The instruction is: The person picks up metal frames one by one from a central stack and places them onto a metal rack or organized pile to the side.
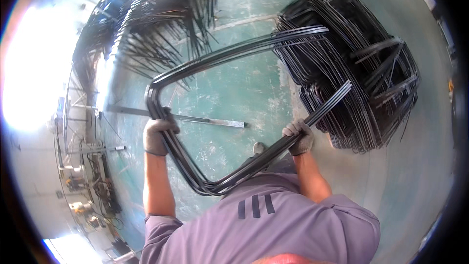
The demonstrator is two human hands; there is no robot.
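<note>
Head view, one moment recorded. Item held: a bundle of bent black metal rods (pixel 205 68), several nested together into a rounded three-sided frame, open toward the stack. Left hand (pixel 157 136), in a grey glove, was closed around the bundle's left side just below its upper-left bend. Right hand (pixel 299 137), also gloved, was closed around the bundle's lower-right run, near its free ends. Both grips were wrapped fully round the rods, fingers curled shut. The bundle was carried in front of the person's chest, above the green floor (pixel 234 93), its lowest bend close to the grey shirt (pixel 273 225). Beyond the bundle's free ends, touching or just past them, a stack (pixel 361 78) of like frames lay heaped on the floor. Beyond the bundle's upper-left bend, a tangle of loose rods (pixel 156 24) spread out, well apart. Seen through the bundle's opening and past its left side, a flat steel bar (pixel 195 118) lay on the floor. Left of the bundle, well apart, stood workshop clutter (pixel 88 181) of small machines and cables, too small to itemise.
</note>
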